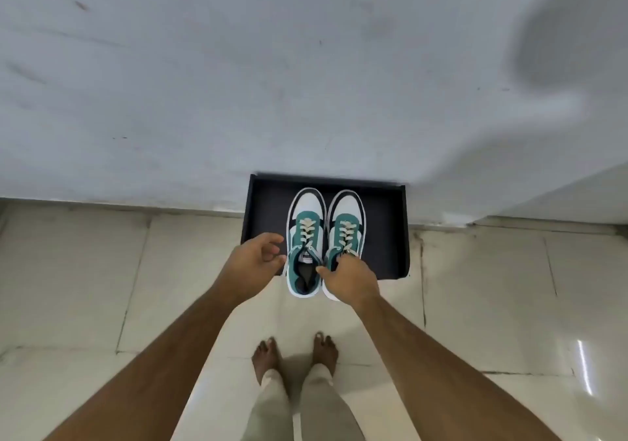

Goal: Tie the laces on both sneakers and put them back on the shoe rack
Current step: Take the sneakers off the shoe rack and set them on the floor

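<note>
Two green, white and black sneakers with cream laces stand side by side, toes toward the wall: the left sneaker (304, 236) and the right sneaker (346, 226). Both rest over the black shoe rack (384, 236), heels past its front edge. My right hand (350, 279) grips the collars of the sneakers, fingers inside the right one, thumb at the left one's inner edge. My left hand (253, 264) hovers just left of the left sneaker, fingers loosely curled and holding nothing. The laces look crossed through the eyelets; whether they are knotted I cannot tell.
The rack sits on a cream tiled floor (102, 287) against a grey-white wall (306, 83). My bare feet (295, 355) stand on the tiles below the sneakers. A wall corner juts out at the right (560, 196).
</note>
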